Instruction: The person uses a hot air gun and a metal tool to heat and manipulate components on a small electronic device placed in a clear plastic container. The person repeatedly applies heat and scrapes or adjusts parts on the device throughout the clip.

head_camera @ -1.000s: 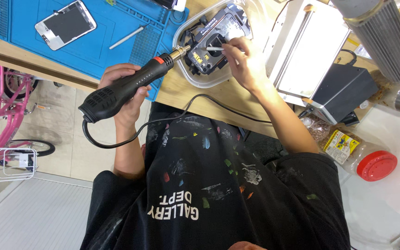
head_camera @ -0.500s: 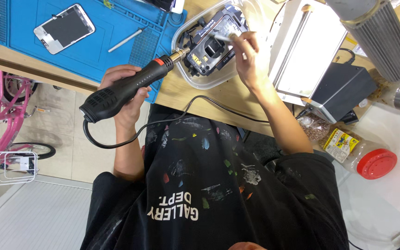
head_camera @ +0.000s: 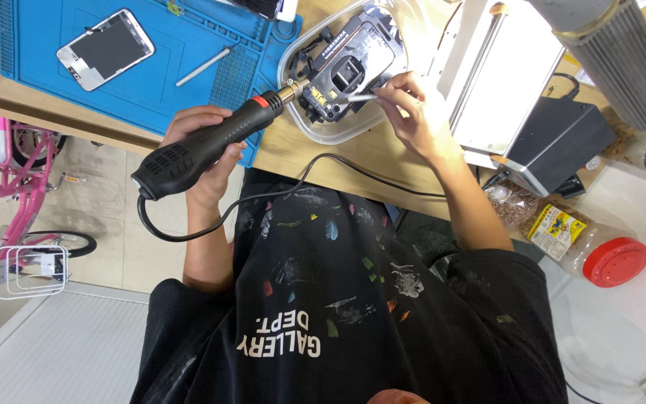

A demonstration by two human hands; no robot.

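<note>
Fingers of left hand (head_camera: 202,142) grip heat gun (head_camera: 211,142), right hand (head_camera: 413,112) pinches tweezers (head_camera: 360,96) beside tub (head_camera: 315,131).

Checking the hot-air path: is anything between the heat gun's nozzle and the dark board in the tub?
Nothing visible. The black heat gun in the left hand points its nozzle over the clear plastic tub rim at the dark circuit board. The thin metal tool in the right hand touches it beyond.

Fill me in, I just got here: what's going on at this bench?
The person's left hand grips a black hot-air gun, its nozzle aimed at a black electronic device lying in a clear plastic tray. The right hand holds a thin metal tool against the device.
</note>
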